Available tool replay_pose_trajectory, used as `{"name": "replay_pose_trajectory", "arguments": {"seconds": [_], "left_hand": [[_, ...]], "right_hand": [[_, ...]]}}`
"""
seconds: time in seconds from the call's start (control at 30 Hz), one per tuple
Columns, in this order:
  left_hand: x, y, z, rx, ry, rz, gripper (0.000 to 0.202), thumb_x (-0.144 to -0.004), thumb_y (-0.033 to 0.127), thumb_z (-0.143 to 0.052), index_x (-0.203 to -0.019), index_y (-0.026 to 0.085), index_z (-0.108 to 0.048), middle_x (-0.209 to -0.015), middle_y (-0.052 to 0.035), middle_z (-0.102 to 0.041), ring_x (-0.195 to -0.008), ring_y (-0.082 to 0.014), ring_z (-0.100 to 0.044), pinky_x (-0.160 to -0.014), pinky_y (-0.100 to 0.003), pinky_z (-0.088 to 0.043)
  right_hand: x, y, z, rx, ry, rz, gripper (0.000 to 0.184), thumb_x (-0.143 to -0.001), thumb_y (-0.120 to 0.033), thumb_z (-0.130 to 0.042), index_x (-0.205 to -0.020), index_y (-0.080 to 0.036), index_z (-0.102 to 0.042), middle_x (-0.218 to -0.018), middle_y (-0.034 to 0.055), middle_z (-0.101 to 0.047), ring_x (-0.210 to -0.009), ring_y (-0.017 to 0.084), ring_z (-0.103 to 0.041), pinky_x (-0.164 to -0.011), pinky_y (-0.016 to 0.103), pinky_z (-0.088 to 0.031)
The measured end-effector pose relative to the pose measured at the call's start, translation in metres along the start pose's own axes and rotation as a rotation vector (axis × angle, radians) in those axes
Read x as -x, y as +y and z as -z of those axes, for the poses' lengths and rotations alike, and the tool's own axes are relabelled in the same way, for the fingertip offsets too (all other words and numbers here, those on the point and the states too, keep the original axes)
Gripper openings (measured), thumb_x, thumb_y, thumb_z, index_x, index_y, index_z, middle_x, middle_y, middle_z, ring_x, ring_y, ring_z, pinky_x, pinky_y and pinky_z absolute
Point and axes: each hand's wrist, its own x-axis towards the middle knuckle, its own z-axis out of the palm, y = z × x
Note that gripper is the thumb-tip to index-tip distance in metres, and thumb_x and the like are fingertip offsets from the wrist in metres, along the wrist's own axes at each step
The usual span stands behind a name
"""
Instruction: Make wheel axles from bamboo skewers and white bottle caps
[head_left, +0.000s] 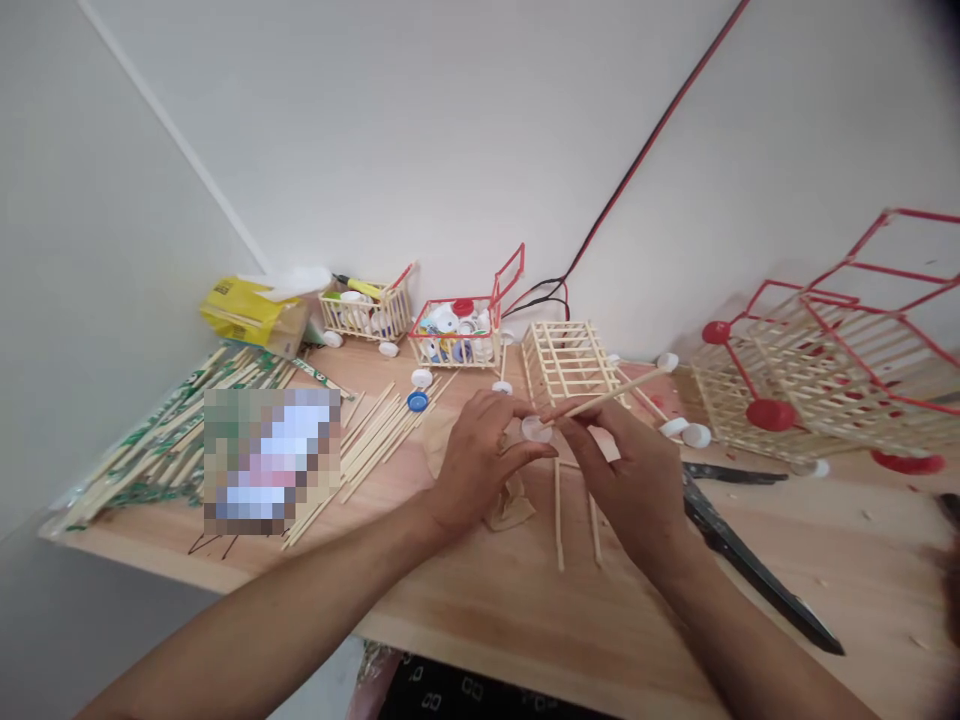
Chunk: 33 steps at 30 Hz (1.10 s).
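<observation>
My left hand (480,455) pinches a small white bottle cap (535,429) between thumb and fingers, just above the wooden table (487,610). My right hand (626,475) grips a thin wooden stick (611,396) that carries another white cap (667,361) at its far end; the near tip of the stick meets the cap in my left hand. Two loose sticks (559,515) lie on the table under my hands. A bare stick-built basket frame (566,360) stands just behind my hands.
Small stick carts with caps in them (457,335) stand by the wall, with larger red-trimmed carts (832,380) at the right. Bundles of sticks (172,430) and loose sticks (375,430) lie at left. Dark blades (750,565) lie at right. Loose caps (418,400) are scattered about.
</observation>
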Motion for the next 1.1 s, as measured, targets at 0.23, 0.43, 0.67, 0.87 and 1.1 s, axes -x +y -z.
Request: {"name": "replay_pose_trajectory", "arguments": {"seconds": [0.23, 0.43, 0.67, 0.87, 1.1], "left_hand": [[0.0002, 0.0002, -0.0001, 0.004, -0.006, 0.017, 0.03, -0.075, 0.035, -0.071, -0.097, 0.018, -0.06, -0.095, -0.0041, -0.063, -0.095, -0.0206, -0.055, -0.084, -0.033, -0.043], [0.0004, 0.0004, 0.0002, 0.006, -0.016, 0.002, 0.029, -0.076, 0.034, -0.071, -0.098, 0.019, -0.06, -0.096, -0.0039, -0.064, -0.096, -0.0202, -0.055, -0.084, -0.033, -0.043], [-0.0004, -0.0008, 0.0006, -0.021, -0.029, -0.006, 0.026, -0.078, 0.03, -0.07, -0.098, 0.017, -0.061, -0.096, -0.0056, -0.065, -0.095, -0.0207, -0.055, -0.084, -0.034, -0.044], [-0.0009, -0.0009, 0.0007, -0.018, -0.023, -0.024, 0.029, -0.075, 0.034, -0.071, -0.097, 0.017, -0.061, -0.096, -0.0056, -0.065, -0.096, -0.0214, -0.055, -0.086, -0.036, -0.043], [-0.0011, 0.0001, 0.0013, -0.02, -0.018, -0.009, 0.028, -0.076, 0.034, -0.072, -0.097, 0.018, -0.061, -0.096, -0.0057, -0.065, -0.096, -0.0217, -0.055, -0.085, -0.037, -0.044]], "right_hand": [[-0.0009, -0.0026, 0.0007, -0.033, -0.006, 0.028, 0.008, -0.089, -0.022, -0.055, -0.085, -0.021, -0.062, -0.079, 0.0004, -0.069, -0.075, 0.015, -0.064, -0.068, 0.026, -0.046], [-0.001, -0.0021, -0.0001, -0.044, -0.014, 0.01, 0.007, -0.088, -0.022, -0.056, -0.086, -0.02, -0.063, -0.08, 0.0001, -0.069, -0.075, 0.014, -0.064, -0.068, 0.025, -0.045], [-0.0008, -0.0019, 0.0005, -0.041, -0.019, 0.028, 0.006, -0.088, -0.02, -0.056, -0.086, -0.021, -0.062, -0.078, -0.0004, -0.068, -0.074, 0.014, -0.064, -0.067, 0.024, -0.046], [-0.0004, -0.0013, -0.001, -0.059, -0.019, 0.0, 0.007, -0.088, -0.022, -0.055, -0.086, -0.021, -0.062, -0.078, 0.0003, -0.069, -0.073, 0.015, -0.065, -0.067, 0.025, -0.048], [0.0002, -0.0047, -0.0012, -0.118, -0.048, -0.083, 0.011, -0.089, -0.026, -0.053, -0.084, -0.022, -0.061, -0.078, 0.0013, -0.07, -0.071, 0.016, -0.067, -0.065, 0.026, -0.05]]}}
